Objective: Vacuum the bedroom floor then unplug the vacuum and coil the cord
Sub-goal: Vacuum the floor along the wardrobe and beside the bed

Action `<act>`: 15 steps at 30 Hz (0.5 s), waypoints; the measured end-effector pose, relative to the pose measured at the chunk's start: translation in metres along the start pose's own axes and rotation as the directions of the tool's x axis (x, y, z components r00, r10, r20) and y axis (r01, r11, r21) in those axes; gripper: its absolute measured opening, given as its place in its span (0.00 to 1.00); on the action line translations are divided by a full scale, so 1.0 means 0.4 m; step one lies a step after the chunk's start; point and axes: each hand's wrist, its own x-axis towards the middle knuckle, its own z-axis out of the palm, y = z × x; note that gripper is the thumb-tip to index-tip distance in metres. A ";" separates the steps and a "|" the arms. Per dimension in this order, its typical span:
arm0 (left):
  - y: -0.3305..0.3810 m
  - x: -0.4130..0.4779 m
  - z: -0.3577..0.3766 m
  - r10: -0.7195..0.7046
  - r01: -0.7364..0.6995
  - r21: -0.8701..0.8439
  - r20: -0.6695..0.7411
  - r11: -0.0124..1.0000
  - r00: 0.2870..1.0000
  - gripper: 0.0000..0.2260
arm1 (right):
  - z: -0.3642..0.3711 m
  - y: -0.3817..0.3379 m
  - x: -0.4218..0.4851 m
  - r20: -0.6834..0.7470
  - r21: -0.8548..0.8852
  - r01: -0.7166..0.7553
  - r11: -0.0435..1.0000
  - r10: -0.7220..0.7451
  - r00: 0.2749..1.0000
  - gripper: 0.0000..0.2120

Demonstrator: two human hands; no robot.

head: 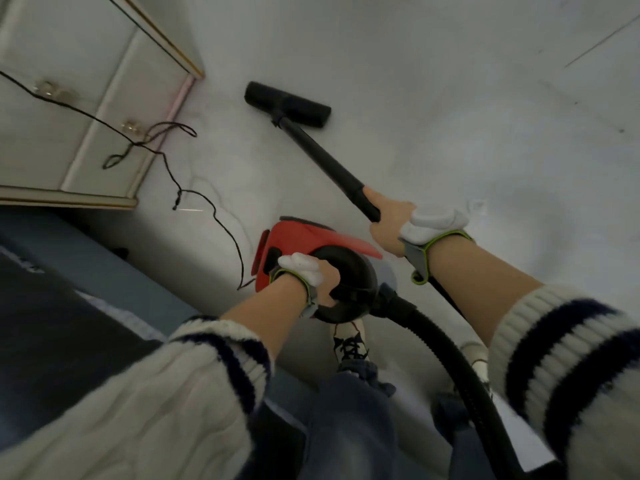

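Your sleeves hide the hose's lower run. Your left hand is clenched on the vacuum's handle; your right hand grasps the wand, its head ahead. The cord trails left.

Home bedroom: white cabinet, bed edge, pale floor.

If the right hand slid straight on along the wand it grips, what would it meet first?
Nothing until the floor head: the right hand has only bare wand ahead, though depth is hard to judge.
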 end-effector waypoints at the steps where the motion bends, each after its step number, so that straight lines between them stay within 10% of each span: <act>1: 0.000 -0.016 -0.001 0.044 -0.044 0.002 0.008 0.999 0.999 0.16 | -0.011 -0.015 -0.007 0.005 -0.022 -0.012 1.000 0.012 1.000 0.38; 15: -0.056 -0.246 0.030 0.030 -0.041 -0.123 -0.095 0.992 0.995 0.19 | -0.001 -0.217 -0.080 0.077 -0.230 -0.034 0.973 0.053 0.996 0.37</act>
